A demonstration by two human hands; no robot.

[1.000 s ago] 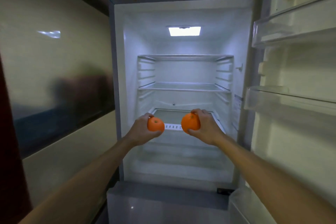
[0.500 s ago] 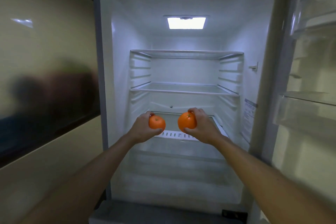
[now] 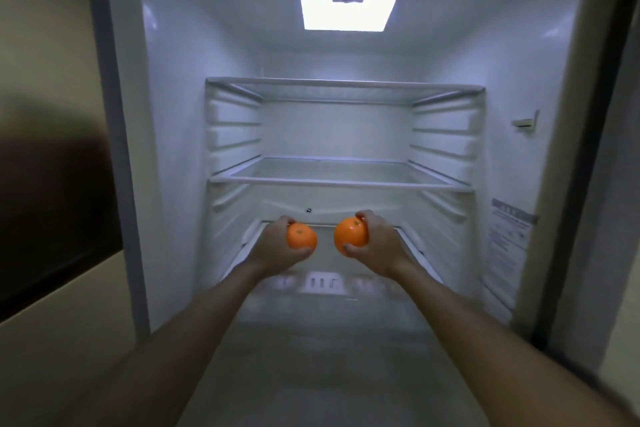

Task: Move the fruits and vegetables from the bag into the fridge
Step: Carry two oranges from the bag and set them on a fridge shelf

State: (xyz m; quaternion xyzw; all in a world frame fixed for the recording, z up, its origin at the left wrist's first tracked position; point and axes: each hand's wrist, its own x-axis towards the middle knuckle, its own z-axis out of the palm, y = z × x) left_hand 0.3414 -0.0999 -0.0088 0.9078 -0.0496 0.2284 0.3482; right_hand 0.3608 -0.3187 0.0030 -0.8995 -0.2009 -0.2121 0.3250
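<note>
Curling hands round smooth glossy fruit: left hand (image 3: 272, 248) grips smaller orange (image 3: 301, 236), right hand (image 3: 379, 246) larger orange (image 3: 349, 236); glass-shelved fridge (image 3: 173, 149).

Dim outside, lit solely by the glaring lamp (image 3: 347, 13) in the fridge (image 3: 173, 121) ceiling; motion-blurred, bowed toward edges.

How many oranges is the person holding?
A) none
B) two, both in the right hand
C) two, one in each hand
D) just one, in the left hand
C: the left hand grips an orange and the right hand grips a second orange, both held up inside the open fridge.
</note>
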